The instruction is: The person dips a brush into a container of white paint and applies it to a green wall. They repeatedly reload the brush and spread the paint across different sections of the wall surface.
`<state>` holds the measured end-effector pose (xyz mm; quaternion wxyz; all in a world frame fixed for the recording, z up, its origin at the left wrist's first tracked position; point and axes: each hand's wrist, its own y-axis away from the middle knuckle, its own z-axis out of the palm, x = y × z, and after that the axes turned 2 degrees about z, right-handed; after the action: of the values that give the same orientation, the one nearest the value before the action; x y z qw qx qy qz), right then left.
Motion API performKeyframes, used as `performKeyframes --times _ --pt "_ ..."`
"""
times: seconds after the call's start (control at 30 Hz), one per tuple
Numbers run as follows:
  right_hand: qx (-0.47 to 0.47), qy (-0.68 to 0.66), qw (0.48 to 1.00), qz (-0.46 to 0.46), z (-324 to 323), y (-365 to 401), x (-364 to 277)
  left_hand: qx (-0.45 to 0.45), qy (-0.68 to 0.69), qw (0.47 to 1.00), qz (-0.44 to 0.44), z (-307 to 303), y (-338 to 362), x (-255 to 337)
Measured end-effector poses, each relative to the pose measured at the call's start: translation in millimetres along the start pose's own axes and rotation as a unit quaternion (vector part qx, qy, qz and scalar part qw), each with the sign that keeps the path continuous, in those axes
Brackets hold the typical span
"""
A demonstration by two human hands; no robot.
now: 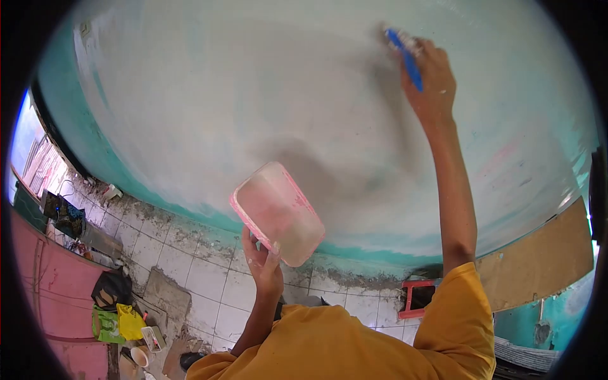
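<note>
My left hand [263, 266] is closed on the near lower edge of a pink plastic tub [239, 212], tilted so its pale, smeared inside shows. Up at the wall, my right hand [432, 82] is wrapped round a blue brush [405, 58] with whitish bristles. Its far end is at or close to the wall surface; exact contact cannot be told. Pale, whitish smears cover most of the turquoise wall [215, 82] in front of me. White specks mark the back of my right hand.
Dirty white floor tiles [202, 278] run along the wall's foot. A red plastic stool [411, 301] stands at lower right, below a brown board [538, 253]. Yellow bag [130, 322], green bag [106, 324] and a black bag [113, 288] lie by a pink panel [63, 278] at left.
</note>
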<state>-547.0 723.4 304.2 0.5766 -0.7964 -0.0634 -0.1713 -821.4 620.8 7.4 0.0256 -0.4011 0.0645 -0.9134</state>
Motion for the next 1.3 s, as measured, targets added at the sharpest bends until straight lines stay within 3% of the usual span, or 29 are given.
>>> performKeyframes --times 0.1,0.2,0.33,0.4,0.5,0.57,0.67,0.7,0.8,0.9,0.97,1.1,1.13,1.2,1.3 --pt "0.013 0.023 1.0 0.004 4.7 -1.2 4.7 0.002 -0.002 1.0 -0.001 -0.6 0.8 -0.6" --pt "-0.055 0.039 0.996 -0.052 32.5 59.2 -7.9 0.002 0.0 1.0 0.002 0.7 0.3 0.2" --pt "-0.198 -0.055 0.976 -0.068 64.6 179.4 -58.9 0.01 0.016 1.0 0.023 6.8 1.3 5.4" --pt "-0.323 -0.106 0.94 -0.036 59.0 207.2 -81.9 0.005 0.02 0.999 0.029 4.5 1.0 4.4" --pt "-0.318 -0.161 0.934 -0.002 63.6 202.4 -71.7 -0.003 0.022 0.999 0.032 3.3 0.9 3.4" --pt "-0.192 -0.175 0.965 -0.019 59.5 163.8 -54.6 -0.004 0.019 0.999 0.026 2.1 2.9 3.2" --pt "-0.155 -0.099 0.981 0.056 35.0 89.2 -27.0 -0.002 0.016 1.0 0.017 0.5 2.1 2.4" --pt "-0.066 -0.071 0.995 0.014 37.0 72.9 -13.0 0.0 0.011 1.0 0.011 0.5 1.9 2.3" --pt "-0.036 -0.073 0.994 0.066 9.4 36.8 -20.6 0.005 -0.002 1.0 -0.001 3.3 2.7 4.3" --pt "-0.108 -0.006 0.994 0.021 27.4 78.6 -28.5 0.009 -0.003 1.0 -0.003 4.7 3.4 6.0" --pt "-0.125 -0.027 0.992 -0.006 54.7 137.6 -44.6 0.01 0.001 1.0 -0.002 5.6 3.9 6.7" --pt "-0.245 -0.105 0.964 0.004 76.1 252.7 -99.6 0.021 -0.005 1.0 0.001 3.2 6.5 6.5" --pt "-0.246 -0.107 0.963 0.006 74.8 265.3 -107.0 0.021 -0.002 1.0 -0.001 1.9 7.8 6.6" --pt "-0.337 -0.17 0.925 0.043 73.1 278.3 -115.2 0.016 0.005 1.0 0.014 1.8 9.3 6.9" --pt "-0.335 -0.219 0.916 0.042 81.9 259.7 -92.6 0.008 0.011 1.0 0.025 0.1 9.7 6.6"
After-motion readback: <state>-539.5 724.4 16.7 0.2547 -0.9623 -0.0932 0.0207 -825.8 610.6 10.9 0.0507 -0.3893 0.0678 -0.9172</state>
